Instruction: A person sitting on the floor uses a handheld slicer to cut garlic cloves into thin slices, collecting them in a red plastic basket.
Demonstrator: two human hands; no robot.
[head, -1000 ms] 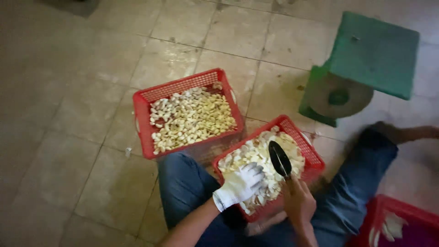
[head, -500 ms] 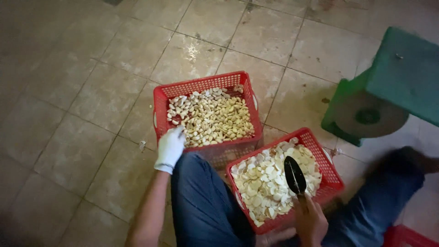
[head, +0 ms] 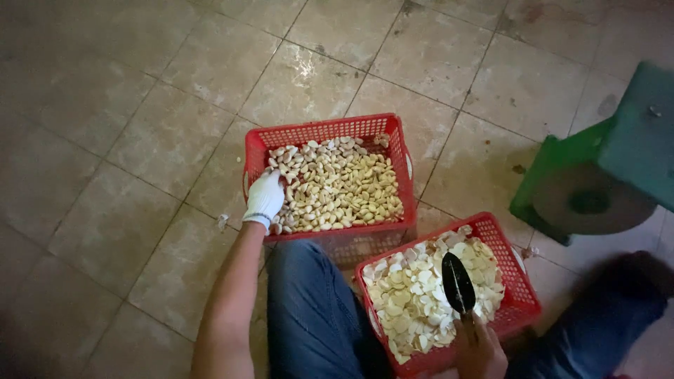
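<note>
Left hand [head: 265, 198], in a white glove, rests fingers-down among tan pieces [head: 337, 186] at the near corner of a red crate [head: 323, 131]; grip not discernible. Right hand [head: 481, 351], bare, is closed around a dark-bladed knife [head: 458, 282], blade pointing away over pale slices [head: 421, 295] in a second red crate [head: 523, 284] beside the knee.

Left hand [head: 265, 198]: white knit cloth glove, matt. Right hand [head: 480, 349]: bare, on dark blade [head: 458, 282], prob. metal, dull w/ slight sheen. Far crate [head: 324, 133] & near crate [head: 522, 281]: red plastic, lattice walls, semi-gloss. Floor tiles [head: 126, 105]: stone/ceramic, mottled, scuffed, low shine. Trousers [head: 309, 316]: blue denim, matt. Stool [head: 635, 151]: green painted, worn finish.
</note>
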